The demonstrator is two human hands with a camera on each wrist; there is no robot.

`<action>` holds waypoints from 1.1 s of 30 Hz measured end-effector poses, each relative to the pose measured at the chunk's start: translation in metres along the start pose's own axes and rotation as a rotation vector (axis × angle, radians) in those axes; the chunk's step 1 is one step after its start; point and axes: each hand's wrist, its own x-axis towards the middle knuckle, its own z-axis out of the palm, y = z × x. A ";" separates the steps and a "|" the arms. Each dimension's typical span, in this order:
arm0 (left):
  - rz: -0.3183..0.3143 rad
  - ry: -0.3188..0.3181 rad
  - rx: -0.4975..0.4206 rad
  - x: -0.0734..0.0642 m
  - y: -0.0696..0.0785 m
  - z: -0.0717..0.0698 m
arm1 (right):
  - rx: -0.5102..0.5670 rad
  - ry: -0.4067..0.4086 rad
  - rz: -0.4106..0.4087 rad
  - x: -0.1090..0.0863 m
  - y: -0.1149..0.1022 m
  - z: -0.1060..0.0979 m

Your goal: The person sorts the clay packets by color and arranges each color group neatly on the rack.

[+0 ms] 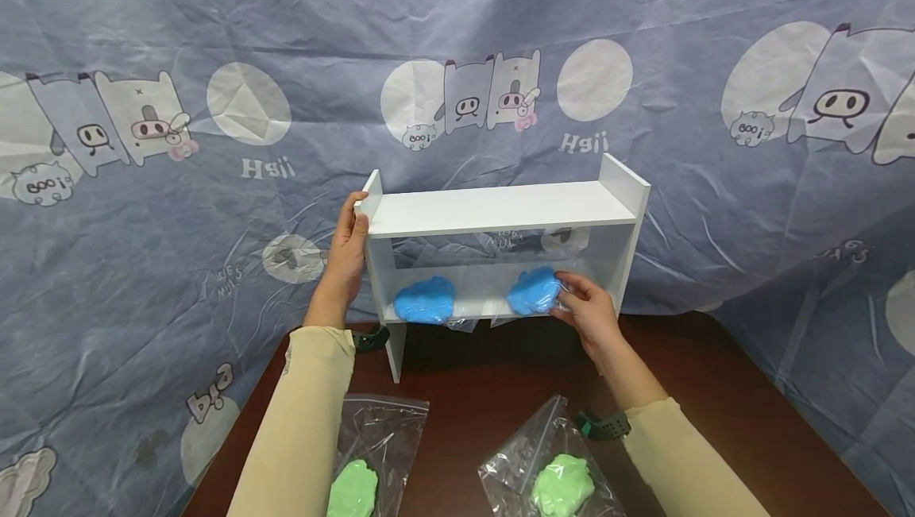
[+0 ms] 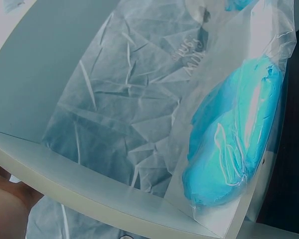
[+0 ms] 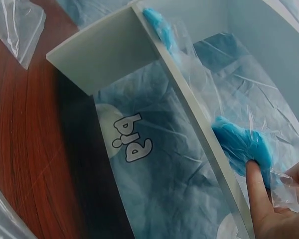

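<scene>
A small white two-tier shelf (image 1: 500,207) stands on the dark table, against a patterned cloth. My left hand (image 1: 348,251) grips the outer edge of its left side panel, near the top board. On the lower board, at the left, lies a clear bag of blue clay-like stuff (image 1: 426,300). A second bag of blue clay-like stuff (image 1: 534,291) sits further right on that board. My right hand (image 1: 590,314) holds this second bag at its right end; in the right wrist view one finger (image 3: 256,184) presses on the blue lump.
Two zip bags with green clay-like lumps, a left one (image 1: 353,488) and a right one (image 1: 562,485), lie on the reddish-brown table (image 1: 457,422) in front of the shelf. A blue-grey cloth with cartoon pigs (image 1: 314,144) hangs behind and at both sides.
</scene>
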 end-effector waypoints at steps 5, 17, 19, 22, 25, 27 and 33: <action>-0.004 0.002 0.001 0.000 -0.001 0.000 | -0.049 0.005 -0.015 0.002 0.003 -0.002; 0.004 -0.005 -0.005 0.000 0.000 0.000 | -0.395 0.058 -0.076 0.002 0.003 -0.007; 0.005 -0.003 -0.007 0.000 0.000 0.000 | -0.436 0.058 -0.085 0.002 0.002 -0.008; 0.006 -0.004 -0.004 0.001 0.000 0.000 | -0.463 0.064 -0.082 0.001 0.001 -0.008; 0.006 -0.005 0.002 0.001 -0.001 0.000 | -0.500 0.097 -0.068 -0.001 0.001 -0.008; 0.007 -0.005 0.002 0.001 -0.001 0.000 | -0.531 0.120 -0.059 -0.002 0.001 -0.009; 0.006 -0.002 -0.003 0.000 0.000 0.000 | -0.593 0.125 -0.065 -0.011 0.000 -0.014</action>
